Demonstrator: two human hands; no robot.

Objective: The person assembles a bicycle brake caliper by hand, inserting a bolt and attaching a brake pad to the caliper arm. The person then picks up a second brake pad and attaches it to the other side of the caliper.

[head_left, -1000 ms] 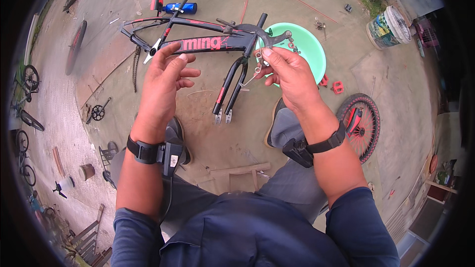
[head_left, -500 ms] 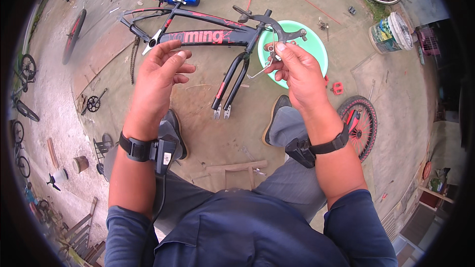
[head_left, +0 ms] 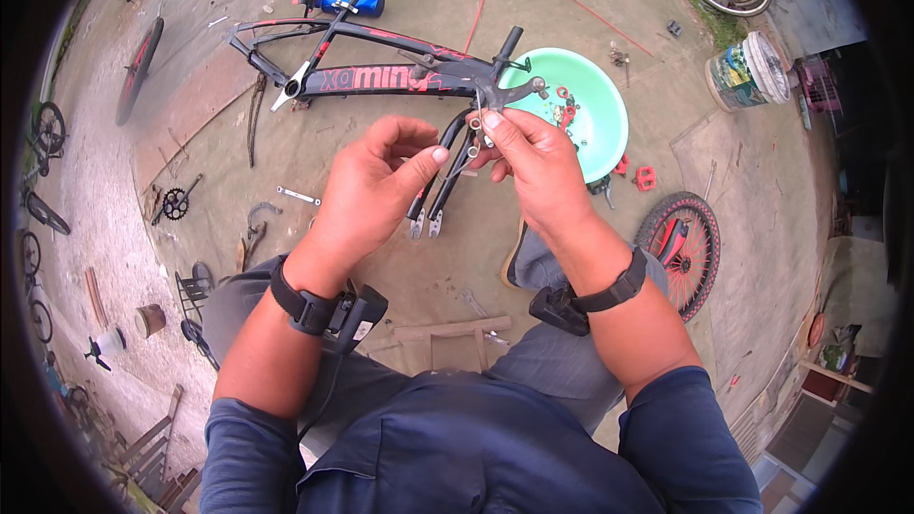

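My right hand pinches a dark grey bicycle brake caliper between thumb and fingers. The caliper's curved arms spread above the fingertips, and its thin wire spring is beside the thumb. My left hand is close by on the left, fingers bent and the thumb apart from them, with nothing visible in it. Beyond both hands lies a black and red bicycle frame, its fork pointing toward me and partly hidden by my hands. A mint-green basin behind the caliper holds small red and dark parts.
Right of my leg lies a small wheel with a red-patterned tyre, near a red pedal. A wrench and a crankset lie left. A wooden stool is between my legs; a bucket stands far right.
My left hand has moved right and nearer to my right hand. My right hand has shifted left and slightly nearer with the caliper, which has turned, exposing the basin's contents.
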